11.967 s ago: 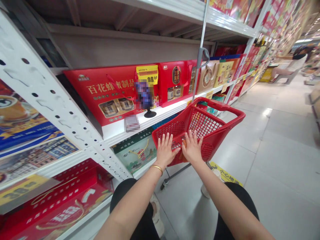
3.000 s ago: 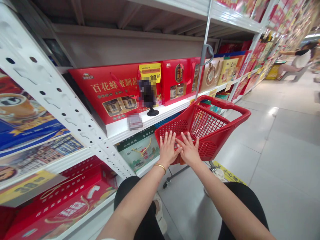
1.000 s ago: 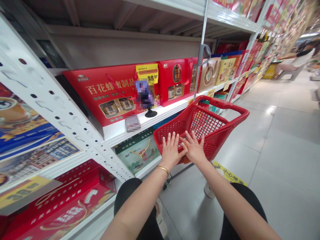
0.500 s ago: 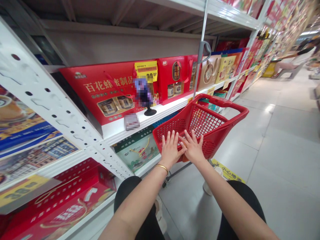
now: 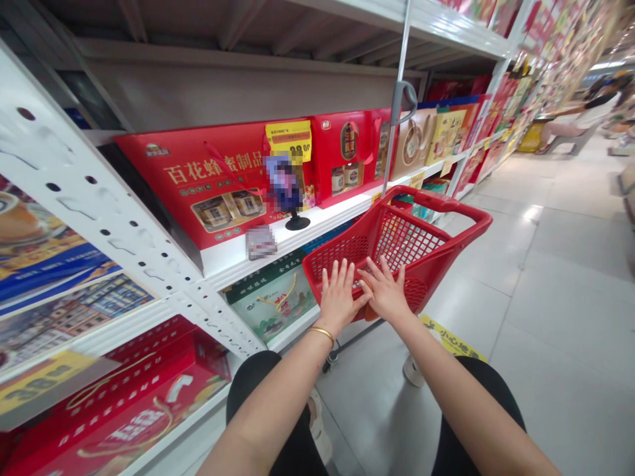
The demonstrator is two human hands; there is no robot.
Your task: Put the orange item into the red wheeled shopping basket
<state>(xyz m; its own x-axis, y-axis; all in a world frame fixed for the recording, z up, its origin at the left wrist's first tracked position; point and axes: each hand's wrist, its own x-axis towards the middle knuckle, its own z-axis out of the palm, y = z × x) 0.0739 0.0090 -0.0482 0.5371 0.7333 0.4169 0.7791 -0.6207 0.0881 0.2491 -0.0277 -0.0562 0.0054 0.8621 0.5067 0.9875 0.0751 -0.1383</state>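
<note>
Both your hands are empty, palms down, fingers spread and slightly bent. Your left hand (image 5: 338,305), a smooth gold-coloured bangle (image 5: 323,336) at the wrist, and your right hand (image 5: 387,294) overlap at the thumb side, over the near end of the red shopping cart (image 5: 407,239); whether they press on it, you can't tell from here. Cart: glossy, plastic-looking, walls pierced in a grid, rounded loop handle at the far right, standing alongside the white metal shelf (image 5: 231,270). Shelf upright punched with dark oval holes. On the shelf, a broad red gift box (image 5: 186,158), jars showing through its window; before it, a black stand (image 5: 297,223) with a flat round base, upper part pixelated. Floor (image 5: 555,317): pale, shiny tiles with thin straight joints.
</note>
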